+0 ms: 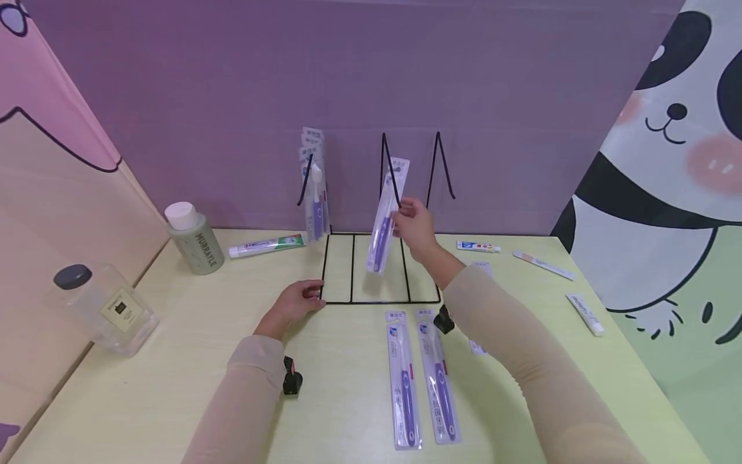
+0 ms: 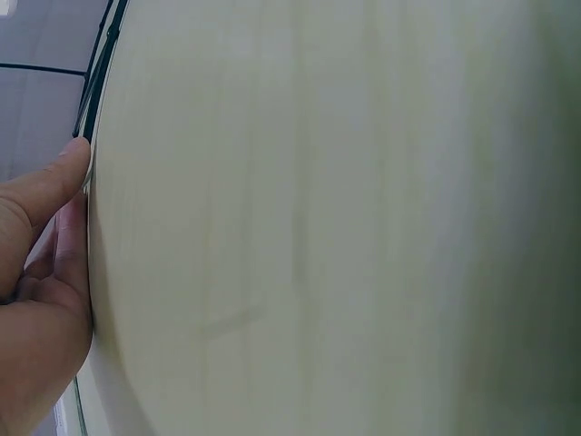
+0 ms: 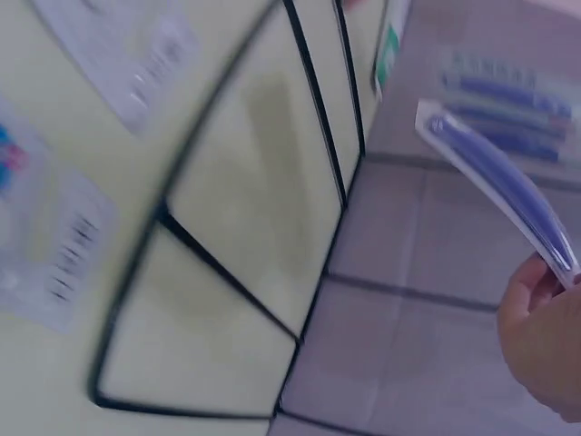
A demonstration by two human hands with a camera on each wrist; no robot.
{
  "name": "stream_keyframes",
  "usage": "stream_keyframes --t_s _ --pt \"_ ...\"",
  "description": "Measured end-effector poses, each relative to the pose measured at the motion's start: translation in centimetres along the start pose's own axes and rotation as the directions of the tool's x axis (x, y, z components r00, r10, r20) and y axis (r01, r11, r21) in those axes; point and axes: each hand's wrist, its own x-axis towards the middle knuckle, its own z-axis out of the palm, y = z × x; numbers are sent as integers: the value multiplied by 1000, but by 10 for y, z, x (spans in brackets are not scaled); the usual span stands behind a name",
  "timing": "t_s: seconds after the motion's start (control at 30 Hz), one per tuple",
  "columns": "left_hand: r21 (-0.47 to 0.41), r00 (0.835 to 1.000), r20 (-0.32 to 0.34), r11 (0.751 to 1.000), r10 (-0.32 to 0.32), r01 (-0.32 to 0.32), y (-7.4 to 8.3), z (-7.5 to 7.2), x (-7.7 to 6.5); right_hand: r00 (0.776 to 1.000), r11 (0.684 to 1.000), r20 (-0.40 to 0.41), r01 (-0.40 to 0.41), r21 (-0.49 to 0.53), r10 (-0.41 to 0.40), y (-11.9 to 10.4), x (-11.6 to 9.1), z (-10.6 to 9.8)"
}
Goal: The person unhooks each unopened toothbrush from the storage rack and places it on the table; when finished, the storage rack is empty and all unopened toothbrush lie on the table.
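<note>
A black wire rack (image 1: 382,303) stands on the table, its prongs rising at the back. My right hand (image 1: 414,225) pinches a purple toothbrush in a clear blister pack (image 1: 382,225) by its edge, at the middle prong; the same pack (image 3: 499,182) tilts in the right wrist view. On the left prong hang several packed toothbrushes (image 1: 315,193). At the rack's front left corner, my left hand (image 1: 294,306) grips the wire between thumb and fingers; its thumb (image 2: 54,182) shows against the wire in the left wrist view.
Two packed toothbrushes (image 1: 404,386) lie in front of the rack, with more packaging under the right forearm. Left of the rack are a toothpaste tube (image 1: 266,246), a green-grey bottle (image 1: 197,241) and a clear bottle (image 1: 118,312). Small tubes (image 1: 478,247) lie to the right.
</note>
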Motion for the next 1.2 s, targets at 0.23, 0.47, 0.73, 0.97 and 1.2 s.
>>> stream_keyframes --t_s 0.23,0.47,0.73,0.97,1.2 --pt "11 1000 8 1000 4 -5 0 0 0 945 965 196 -255 -59 262 25 -76 -1" --pt "14 1000 16 1000 -4 4 1 -1 0 844 905 327 -389 -171 424 61 -135 0" --pt "-5 1000 21 1000 10 -10 3 0 0 813 884 351 -406 -232 465 82 -160 3" --pt "21 1000 14 1000 -2 2 4 0 -1 804 870 356 -373 -322 477 84 -170 2" --pt "18 1000 10 1000 -9 9 5 1 -1 788 841 367 -325 -433 494 77 -175 1"
